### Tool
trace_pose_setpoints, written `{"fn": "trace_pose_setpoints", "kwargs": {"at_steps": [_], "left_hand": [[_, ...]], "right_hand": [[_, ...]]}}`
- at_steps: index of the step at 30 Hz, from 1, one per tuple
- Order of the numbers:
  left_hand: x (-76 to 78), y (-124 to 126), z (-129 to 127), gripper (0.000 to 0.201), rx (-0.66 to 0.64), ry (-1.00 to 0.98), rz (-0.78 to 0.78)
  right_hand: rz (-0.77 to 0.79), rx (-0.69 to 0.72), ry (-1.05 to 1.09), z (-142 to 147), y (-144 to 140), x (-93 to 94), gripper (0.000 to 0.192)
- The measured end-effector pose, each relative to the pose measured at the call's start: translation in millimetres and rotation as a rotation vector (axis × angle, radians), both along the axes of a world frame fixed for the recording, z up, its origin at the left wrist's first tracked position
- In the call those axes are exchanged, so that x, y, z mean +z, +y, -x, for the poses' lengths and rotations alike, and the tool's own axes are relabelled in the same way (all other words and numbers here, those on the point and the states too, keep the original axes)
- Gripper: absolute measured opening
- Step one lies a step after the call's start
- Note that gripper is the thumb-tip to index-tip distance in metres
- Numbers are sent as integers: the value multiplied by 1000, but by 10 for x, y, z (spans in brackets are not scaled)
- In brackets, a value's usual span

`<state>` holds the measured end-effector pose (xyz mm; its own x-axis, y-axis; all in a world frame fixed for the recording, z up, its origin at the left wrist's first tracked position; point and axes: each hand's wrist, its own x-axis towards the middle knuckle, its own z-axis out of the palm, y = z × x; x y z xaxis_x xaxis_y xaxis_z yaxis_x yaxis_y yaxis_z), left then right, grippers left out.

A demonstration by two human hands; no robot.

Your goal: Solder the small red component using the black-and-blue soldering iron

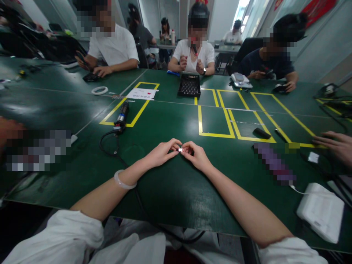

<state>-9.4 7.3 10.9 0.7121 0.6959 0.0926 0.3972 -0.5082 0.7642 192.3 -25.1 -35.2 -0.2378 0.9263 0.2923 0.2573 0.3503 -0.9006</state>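
Between my fingertips, just above the green table (176, 190), is a small shiny silver-white piece (180, 149); its kind is too small to make out. My left hand (167, 151) pinches it from the left, thumb below and fingers above. From the right, my right hand (194, 154) closes thumb and fingers on the same piece. A pale bangle (125, 180) circles my left wrist. To the left of my hands lies a black electric screwdriver (122, 114) with a cable running toward me.
A black tray (189, 86) stands across the table before a seated person. Yellow tape outlines mark the tabletop. A paper sheet (143, 94) lies at back left. On the right are a blurred purple phone-like object (273, 161) and a white box-shaped device (321, 212). Other people's hands reach in at both sides.
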Motion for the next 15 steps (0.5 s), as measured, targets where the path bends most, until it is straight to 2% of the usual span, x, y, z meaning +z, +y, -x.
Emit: {"fn": "trace_pose_setpoints", "kwargs": {"at_steps": [8, 11, 15], "left_hand": [[13, -58, -31, 20, 36, 146, -178], [31, -61, -42, 21, 72, 95, -97], [-30, -8, -32, 25, 106, -58, 156]], "right_hand": [[118, -3, 55, -34, 22, -8, 22], [106, -1, 76, -32, 20, -10, 21], [13, 22, 27, -10, -1, -4, 29]]}}
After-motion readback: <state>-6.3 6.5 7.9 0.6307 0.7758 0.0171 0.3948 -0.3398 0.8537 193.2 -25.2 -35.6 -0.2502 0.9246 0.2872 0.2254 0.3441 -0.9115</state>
